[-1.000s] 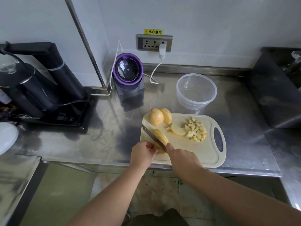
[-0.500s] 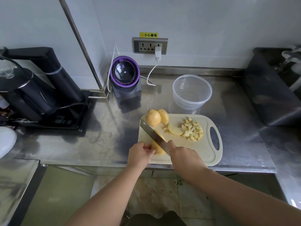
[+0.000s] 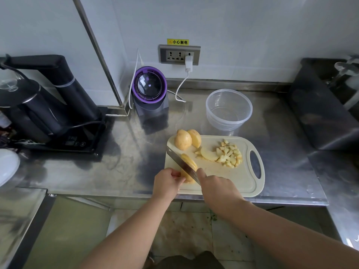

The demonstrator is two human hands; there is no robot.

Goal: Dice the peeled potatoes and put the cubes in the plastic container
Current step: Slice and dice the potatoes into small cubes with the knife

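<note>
Both grips full: potato half [image 3: 191, 162] held by L grip [image 3: 167, 183], knife [image 3: 181, 164] by R grip [image 3: 215, 187]; L grip could be nicked if half rolls.

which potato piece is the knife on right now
The potato at the board's near edge, gripped by the left hand, knife across it. The two pieces at the far corner lie untouched.

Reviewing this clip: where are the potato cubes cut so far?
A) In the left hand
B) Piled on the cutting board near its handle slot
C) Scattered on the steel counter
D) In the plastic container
B: the potato cubes lie in a pile on the cutting board, just left of its handle slot, while the plastic container stands apart behind the board.
</note>
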